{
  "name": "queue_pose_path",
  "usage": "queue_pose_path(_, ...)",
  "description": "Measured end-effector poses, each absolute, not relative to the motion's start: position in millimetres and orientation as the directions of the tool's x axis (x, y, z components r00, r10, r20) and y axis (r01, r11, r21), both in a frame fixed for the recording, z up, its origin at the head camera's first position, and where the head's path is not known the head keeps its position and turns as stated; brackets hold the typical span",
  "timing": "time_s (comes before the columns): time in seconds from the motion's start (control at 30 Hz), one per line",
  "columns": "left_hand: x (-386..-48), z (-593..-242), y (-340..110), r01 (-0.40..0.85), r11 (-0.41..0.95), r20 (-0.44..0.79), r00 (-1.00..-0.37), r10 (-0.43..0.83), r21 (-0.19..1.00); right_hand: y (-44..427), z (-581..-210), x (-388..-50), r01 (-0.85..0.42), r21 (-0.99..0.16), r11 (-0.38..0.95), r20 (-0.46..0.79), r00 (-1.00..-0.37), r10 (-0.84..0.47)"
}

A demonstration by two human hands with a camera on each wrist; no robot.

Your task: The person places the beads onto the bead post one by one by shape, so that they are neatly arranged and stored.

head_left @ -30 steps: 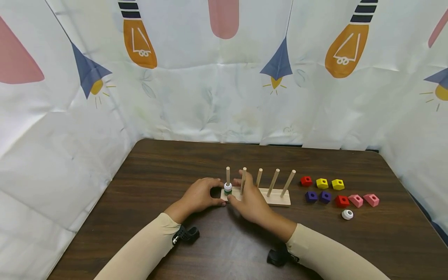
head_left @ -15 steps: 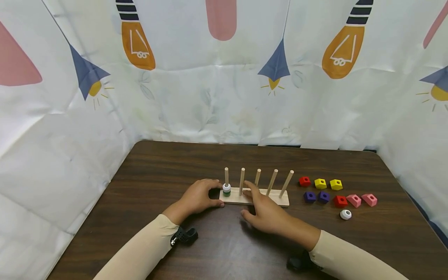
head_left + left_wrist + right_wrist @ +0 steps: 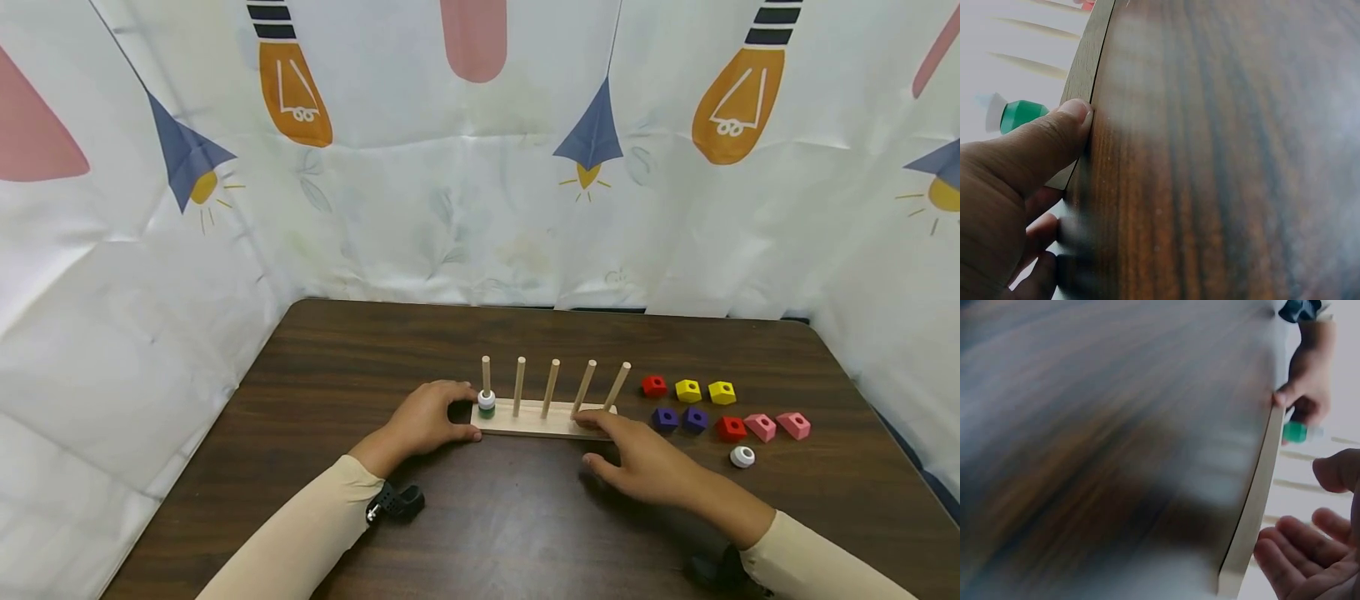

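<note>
A pale wooden peg board with a row of upright pegs lies across the middle of the table. Its leftmost peg carries a green bead at the bottom and a white bead on top. My left hand holds the board's left end, thumb on the front edge and fingers around the far side. Over the board's right end hovers my right hand, holding nothing, its thumb and fingers spread apart. In the right wrist view, the right fingers are loosely bent close beside the board; contact is unclear.
Right of the board lie red blocks, yellow blocks, purple blocks and pink blocks. A loose white bead sits nearest me among them. A printed curtain surrounds the dark table.
My right hand has moved away from the beaded left peg, rightward along the board to its right end. The left hand keeps its place, and the beads stay on the peg.
</note>
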State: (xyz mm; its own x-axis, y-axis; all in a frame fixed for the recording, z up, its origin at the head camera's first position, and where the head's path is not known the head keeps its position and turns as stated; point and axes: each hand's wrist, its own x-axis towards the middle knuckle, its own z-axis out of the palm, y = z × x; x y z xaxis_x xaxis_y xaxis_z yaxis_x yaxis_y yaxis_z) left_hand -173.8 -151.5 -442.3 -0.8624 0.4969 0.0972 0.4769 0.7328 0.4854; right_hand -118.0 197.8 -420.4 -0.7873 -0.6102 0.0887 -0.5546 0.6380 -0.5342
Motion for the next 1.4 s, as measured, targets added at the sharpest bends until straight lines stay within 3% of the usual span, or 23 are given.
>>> queue_pose_path(0.3, -173.9, -441.4, -151.3, 0.479, 0.736, 0.098, -0.862, 0.497, 0.478, 238.6, -422.5, -114.1, -0.548, -0.465, 0.695, 0.140, -0.821, -0.554)
queue_pose_path(0.6, -170.6, -439.9, -149.8, 0.437, 0.752, 0.068, -0.881, 0.468, 0.492, 293.7, -417.6, -101.4, -0.533, -0.344, 0.773, 0.315, -0.841, -0.440)
queue_pose_path(0.77, -170.1, -439.0, -149.7, 0.429, 0.752, 0.061, -0.884, 0.464, 0.501, 328.0, -416.8, -95.8, -0.480, -0.322, 0.816, 0.319, -0.867, -0.383)
queue_pose_path(1.0, -170.7, -440.0, -150.8, 0.432, 0.753, 0.067, -0.884, 0.463, 0.497, 360.5, -421.6, -88.9, -0.346, -0.375, 0.860, 0.200, -0.936, -0.289)
queue_pose_path(1.4, -170.4, -439.8, -150.2, 0.428, 0.754, 0.063, -0.885, 0.461, 0.498, 376.6, -432.5, -91.3, -0.355, -0.282, 0.891, 0.281, -0.919, -0.277)
